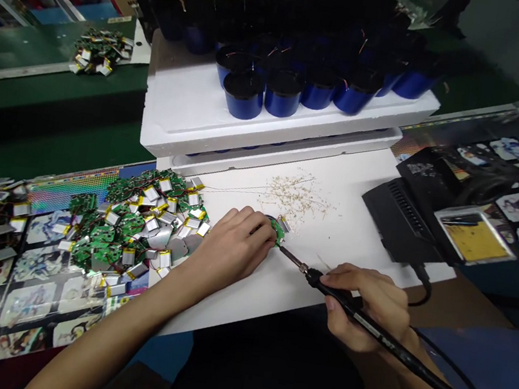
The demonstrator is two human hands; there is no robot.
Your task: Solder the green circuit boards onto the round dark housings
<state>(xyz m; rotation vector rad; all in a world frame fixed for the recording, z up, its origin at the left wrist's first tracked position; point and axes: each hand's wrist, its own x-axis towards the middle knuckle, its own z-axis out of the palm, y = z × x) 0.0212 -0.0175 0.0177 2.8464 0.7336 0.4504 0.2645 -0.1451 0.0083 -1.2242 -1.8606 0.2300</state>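
One white sheet [364,177] is worked upon. Above it, the soldering iron [376,330] is held at its handle by the right hand [373,299]; it is probably light and stiff. By the bent fingers of the left hand [237,243], the green circuit board [277,231] is held on the sheet; likely fragile, it is best taken by its rim, away from the tip.

Left grip [240,243] and right grip [372,305]: bare human hands. Both forearms [132,328] bare as far as visible. Clothing [272,372] over lap: black; folds and seams too dark to tell.
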